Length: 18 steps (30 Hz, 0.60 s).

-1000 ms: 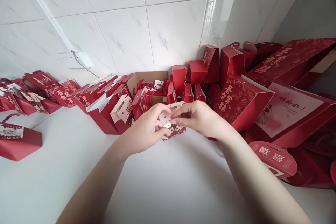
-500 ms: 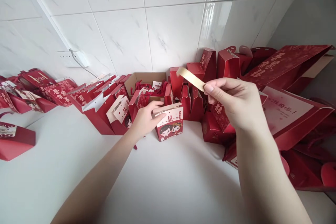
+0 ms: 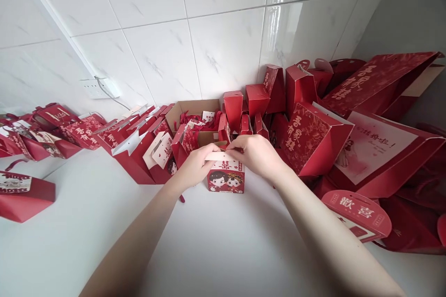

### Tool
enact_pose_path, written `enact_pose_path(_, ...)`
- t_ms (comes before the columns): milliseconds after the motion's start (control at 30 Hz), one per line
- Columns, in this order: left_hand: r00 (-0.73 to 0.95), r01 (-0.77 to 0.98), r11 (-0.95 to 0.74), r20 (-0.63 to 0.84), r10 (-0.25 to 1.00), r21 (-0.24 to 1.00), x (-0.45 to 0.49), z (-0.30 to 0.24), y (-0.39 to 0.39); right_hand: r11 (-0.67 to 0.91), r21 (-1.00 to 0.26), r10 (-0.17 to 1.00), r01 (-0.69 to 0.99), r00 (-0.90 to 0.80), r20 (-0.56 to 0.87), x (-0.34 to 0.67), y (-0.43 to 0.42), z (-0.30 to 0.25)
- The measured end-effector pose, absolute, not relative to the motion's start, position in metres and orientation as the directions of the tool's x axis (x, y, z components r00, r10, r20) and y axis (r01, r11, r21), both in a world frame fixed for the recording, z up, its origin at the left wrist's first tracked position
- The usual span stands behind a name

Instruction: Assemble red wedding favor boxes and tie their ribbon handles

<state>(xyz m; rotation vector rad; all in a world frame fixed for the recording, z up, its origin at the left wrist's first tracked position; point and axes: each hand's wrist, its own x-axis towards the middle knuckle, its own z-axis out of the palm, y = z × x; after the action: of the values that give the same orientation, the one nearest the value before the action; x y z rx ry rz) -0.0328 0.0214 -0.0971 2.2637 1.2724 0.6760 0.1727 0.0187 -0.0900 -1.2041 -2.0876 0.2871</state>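
Pinching the flat cream top [image 3: 216, 156] of a boxy red cardboard carton [image 3: 226, 182], both hands [image 3: 256, 155] curl nearly closed.

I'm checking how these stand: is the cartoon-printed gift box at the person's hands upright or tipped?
Upright: the gift box stands base down on the white table, its cartoon faces right way up.

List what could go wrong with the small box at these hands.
With the left hand and right hand both at its pale top, the small box might crease there if pressed unevenly. Red boxes crowd behind it, so a backward nudge could topple some.
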Motion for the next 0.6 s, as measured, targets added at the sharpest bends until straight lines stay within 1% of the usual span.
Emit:
enact_pose_path(67, 0.459, 0.632, -0.471, 0.192, 0.867, 0.615, -0.031, -0.095, 0.019, 0.562, -0.486, 0.818, 0.669, -0.362, 0.447, 0.175, 0.019, -0.09)
enact_pose_path(167, 0.473, 0.61, -0.44, 0.143, 0.87, 0.659, -0.031, -0.092, 0.017, 0.583, -0.492, 0.808, 0.647, -0.396, 0.436, 0.178, 0.023, -0.093)
enact_pose_path(300, 0.442, 0.582, -0.389, 0.125, 0.888, 0.714, -0.035, -0.096, 0.021, 0.586, -0.551, 0.809, 0.594, -0.393, 0.437, 0.175, 0.031, -0.103)
enact_pose_path(367, 0.41, 0.597, -0.376, 0.134, 0.902, 0.708, -0.037, -0.098, 0.024, 0.598, -0.579, 0.8, 0.555, -0.363, 0.478, 0.173, 0.03, -0.103)
enact_pose_path(433, 0.396, 0.624, -0.378, 0.141, 0.907, 0.683, -0.038, -0.099, 0.025, 0.607, -0.607, 0.785, 0.513, -0.267, 0.559, 0.171, 0.026, -0.1)
enact_pose_path(467, 0.392, 0.634, -0.381, 0.145, 0.908, 0.673, -0.038, -0.098, 0.025, 0.596, -0.64, 0.786, 0.485, -0.193, 0.587, 0.171, 0.023, -0.097)
enact_pose_path(500, 0.384, 0.642, -0.382, 0.153, 0.911, 0.664, -0.038, -0.098, 0.024, 0.573, -0.691, 0.802, 0.441, -0.126, 0.584, 0.171, 0.02, -0.094)
enact_pose_path(533, 0.374, 0.65, -0.384, 0.164, 0.913, 0.656, -0.038, -0.097, 0.023, 0.531, -0.759, 0.836, 0.378, -0.089, 0.541, 0.171, 0.018, -0.092)
enact_pose_path(600, 0.352, 0.667, -0.383, 0.182, 0.918, 0.639, -0.037, -0.096, 0.02, 0.392, -0.888, 0.92, 0.24, -0.117, 0.375, 0.169, 0.014, -0.089)
